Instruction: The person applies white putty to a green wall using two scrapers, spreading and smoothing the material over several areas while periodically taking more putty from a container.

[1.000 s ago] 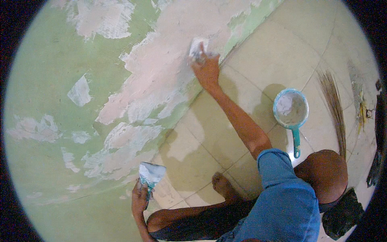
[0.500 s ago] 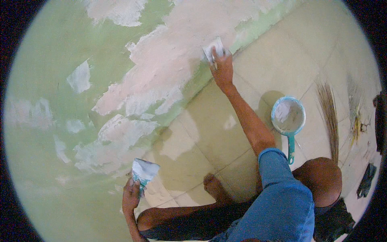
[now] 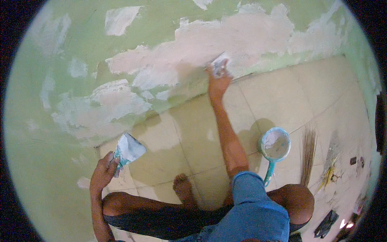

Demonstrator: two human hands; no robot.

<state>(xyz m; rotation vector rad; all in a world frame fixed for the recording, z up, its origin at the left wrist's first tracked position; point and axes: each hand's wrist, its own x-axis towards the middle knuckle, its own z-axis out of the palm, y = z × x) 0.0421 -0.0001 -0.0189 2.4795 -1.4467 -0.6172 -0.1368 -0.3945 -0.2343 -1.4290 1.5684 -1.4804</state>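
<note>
The right hand (image 3: 218,82) grips a scraper (image 3: 219,63) pressed against the far wall (image 3: 52,169). The left hand (image 3: 102,173), fingers closed, holds a putty-smeared blade (image 3: 128,149) near the left.

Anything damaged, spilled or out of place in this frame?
The green wall is patchy, its paint gone in broad pale filled areas. The right hand presses a scraper there. Dark debris and smears litter the tile floor at right.

The right hand (image 3: 219,82) presses a small putty knife (image 3: 219,63) on the green wall (image 3: 52,169); the left hand (image 3: 102,173) holds a wider scraper (image 3: 128,148) above the tiled floor (image 3: 282,97), near a turquoise dipper (image 3: 274,146)
</note>
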